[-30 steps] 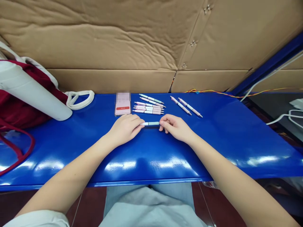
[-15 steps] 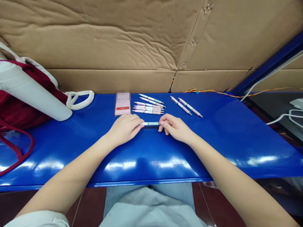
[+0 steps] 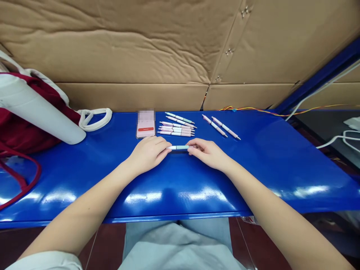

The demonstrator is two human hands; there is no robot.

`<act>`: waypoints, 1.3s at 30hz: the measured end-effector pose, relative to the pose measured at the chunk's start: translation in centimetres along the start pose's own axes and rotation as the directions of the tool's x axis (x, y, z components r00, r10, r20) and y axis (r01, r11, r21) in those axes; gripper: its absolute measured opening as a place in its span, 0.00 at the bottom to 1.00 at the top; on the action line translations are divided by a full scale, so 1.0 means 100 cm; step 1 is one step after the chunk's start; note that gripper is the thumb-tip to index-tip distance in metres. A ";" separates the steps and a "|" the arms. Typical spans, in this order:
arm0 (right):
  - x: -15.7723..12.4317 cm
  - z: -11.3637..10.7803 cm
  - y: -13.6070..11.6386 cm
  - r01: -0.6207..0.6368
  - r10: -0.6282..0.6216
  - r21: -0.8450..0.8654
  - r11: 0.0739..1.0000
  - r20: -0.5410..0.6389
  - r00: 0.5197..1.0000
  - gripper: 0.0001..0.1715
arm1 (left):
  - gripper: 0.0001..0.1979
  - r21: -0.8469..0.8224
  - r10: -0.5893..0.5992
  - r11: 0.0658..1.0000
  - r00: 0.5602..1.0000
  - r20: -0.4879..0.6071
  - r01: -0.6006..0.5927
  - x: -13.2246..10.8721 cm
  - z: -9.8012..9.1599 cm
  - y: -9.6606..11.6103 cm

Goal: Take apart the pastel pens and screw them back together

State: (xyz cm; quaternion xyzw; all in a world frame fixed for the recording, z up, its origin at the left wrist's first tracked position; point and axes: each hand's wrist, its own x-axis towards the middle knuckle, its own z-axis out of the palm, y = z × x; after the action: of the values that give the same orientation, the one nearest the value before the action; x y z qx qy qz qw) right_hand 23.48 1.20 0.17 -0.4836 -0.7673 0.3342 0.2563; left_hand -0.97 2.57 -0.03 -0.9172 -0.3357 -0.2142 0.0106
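Observation:
A light blue and white pen (image 3: 179, 147) lies crosswise just above the blue table (image 3: 84, 176), held at both ends. My left hand (image 3: 149, 152) pinches its left end with curled fingers. My right hand (image 3: 208, 152) grips its right end, fingers closed over the tip. Behind the hands lies a row of several pastel pens (image 3: 176, 128), with two more pens (image 3: 221, 126) set apart to the right.
A pink phone (image 3: 145, 125) lies left of the pen row. A white bottle (image 3: 36, 110) and a dark red bag (image 3: 22, 131) with white straps (image 3: 94, 116) fill the left end. Cardboard (image 3: 168, 56) backs the table. Coloured wires (image 3: 253, 109) and white cables (image 3: 345, 137) run at right.
My right hand's fingers have shifted slightly along the pen's right end, closing further over it. The left hand and the pen have stayed in place.

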 end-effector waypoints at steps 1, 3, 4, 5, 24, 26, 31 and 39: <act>0.000 0.000 0.000 0.000 0.000 0.003 1.000 -0.017 1.000 0.13 | 0.14 0.001 -0.002 1.000 1.000 0.000 0.002 0.000 0.000 0.000; -0.001 0.000 0.000 -0.002 0.002 0.007 1.000 -0.038 0.999 0.13 | 0.14 0.002 -0.001 1.000 1.000 0.002 0.001 0.000 0.000 0.000; -0.001 0.000 0.000 0.000 0.000 -0.002 1.000 -0.040 0.999 0.11 | 0.14 0.001 0.000 1.000 1.000 0.004 0.000 0.000 0.000 0.000; 0.000 0.000 0.000 0.006 -0.006 -0.018 1.000 -0.035 0.999 0.09 | 0.14 0.000 0.000 1.000 1.000 0.005 0.000 0.000 0.000 0.000; 0.001 -0.001 0.004 0.167 -0.177 -0.193 0.967 -0.032 0.984 0.09 | 0.14 -0.009 -0.017 1.000 0.999 0.029 0.017 0.001 0.001 0.001; 0.001 -0.001 0.004 0.177 -0.181 -0.187 0.966 -0.003 0.983 0.12 | 0.14 -0.005 -0.013 1.000 1.000 0.026 0.013 0.001 0.001 0.000; 0.000 0.002 0.001 0.151 -0.142 -0.253 0.956 0.052 0.988 0.13 | 0.14 0.011 0.010 1.000 1.000 0.013 -0.010 0.001 0.004 0.002; -0.003 -0.030 0.007 0.193 -0.273 -0.466 0.864 -0.111 0.956 0.17 | 0.27 0.060 -0.142 0.987 0.986 -0.083 0.147 0.010 0.003 0.003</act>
State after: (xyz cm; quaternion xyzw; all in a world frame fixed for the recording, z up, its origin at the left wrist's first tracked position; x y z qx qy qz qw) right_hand 26.17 1.98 1.54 -0.4601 -0.8514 0.0708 0.2417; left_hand 0.03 3.05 0.12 -0.8805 -0.4075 -0.2390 0.0386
